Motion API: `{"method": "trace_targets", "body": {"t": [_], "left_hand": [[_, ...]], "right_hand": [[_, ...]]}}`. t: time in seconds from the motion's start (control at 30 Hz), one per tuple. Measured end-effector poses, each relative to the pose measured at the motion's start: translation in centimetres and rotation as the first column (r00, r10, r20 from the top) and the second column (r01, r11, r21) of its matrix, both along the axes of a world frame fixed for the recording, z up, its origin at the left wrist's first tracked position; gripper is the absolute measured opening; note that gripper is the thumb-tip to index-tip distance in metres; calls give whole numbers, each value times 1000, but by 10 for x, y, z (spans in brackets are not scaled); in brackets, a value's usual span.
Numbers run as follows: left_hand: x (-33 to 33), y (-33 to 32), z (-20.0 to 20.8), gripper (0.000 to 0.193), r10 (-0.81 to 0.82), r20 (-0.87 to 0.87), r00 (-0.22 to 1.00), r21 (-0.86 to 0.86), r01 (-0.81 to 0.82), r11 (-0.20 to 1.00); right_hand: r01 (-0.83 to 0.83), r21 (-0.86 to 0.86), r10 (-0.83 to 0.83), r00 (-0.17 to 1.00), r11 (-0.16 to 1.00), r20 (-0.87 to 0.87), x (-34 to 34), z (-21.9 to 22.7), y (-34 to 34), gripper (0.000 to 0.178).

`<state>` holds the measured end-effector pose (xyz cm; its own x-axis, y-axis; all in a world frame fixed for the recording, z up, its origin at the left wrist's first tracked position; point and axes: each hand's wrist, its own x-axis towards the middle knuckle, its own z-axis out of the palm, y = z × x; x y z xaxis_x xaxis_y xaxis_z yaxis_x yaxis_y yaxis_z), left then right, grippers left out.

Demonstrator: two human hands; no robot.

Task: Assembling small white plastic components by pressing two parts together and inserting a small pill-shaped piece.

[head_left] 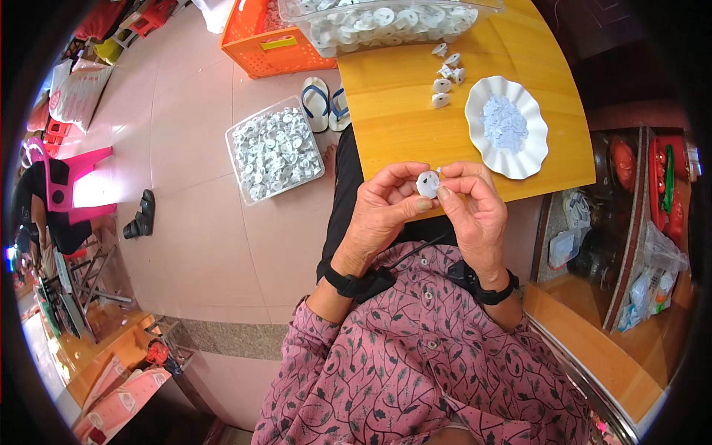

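Over the near edge of the yellow table (400, 122), both hands meet at a small round white plastic piece (428, 182) with dark holes in its face. My left hand (386, 211) pinches it from the left between thumb and fingers. My right hand (476, 208) grips its right side, thumb tip against the rim. Fingers cover the back of the piece. Beyond my right hand lies a white scalloped plate (535, 154) with a heap of small pale flat bits (506, 124). Several similar white pieces (442, 85) lie loose farther up the table.
A clear bin of white pieces (386, 21) stands at the table's far end, beside an orange crate (259, 59). On the floor to the left sit a full clear tub (274, 152), flip-flops (315, 104), a black sandal (139, 215) and a pink stool (70, 182). Shelves (630, 222) flank the right.
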<state>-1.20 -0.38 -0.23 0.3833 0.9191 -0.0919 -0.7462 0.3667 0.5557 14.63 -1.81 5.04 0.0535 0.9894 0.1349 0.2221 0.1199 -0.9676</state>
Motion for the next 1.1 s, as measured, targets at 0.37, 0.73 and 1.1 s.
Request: {"method": "trace_targets", "body": {"t": [0.37, 0.73, 1.1], "left_hand": [[2, -1, 2, 44, 56, -87, 995, 54, -52, 997], [0, 0, -2, 44, 32, -118, 993, 86, -22, 996], [-1, 0, -3, 43, 59, -195, 979, 124, -35, 992]], "right_hand": [[0, 23, -1, 1000, 1000, 31, 0, -1, -1, 6], [-22, 153, -16, 971, 988, 238, -1, 2, 0, 10], [-49, 175, -6, 954, 983, 301, -4, 7, -1, 11]]}}
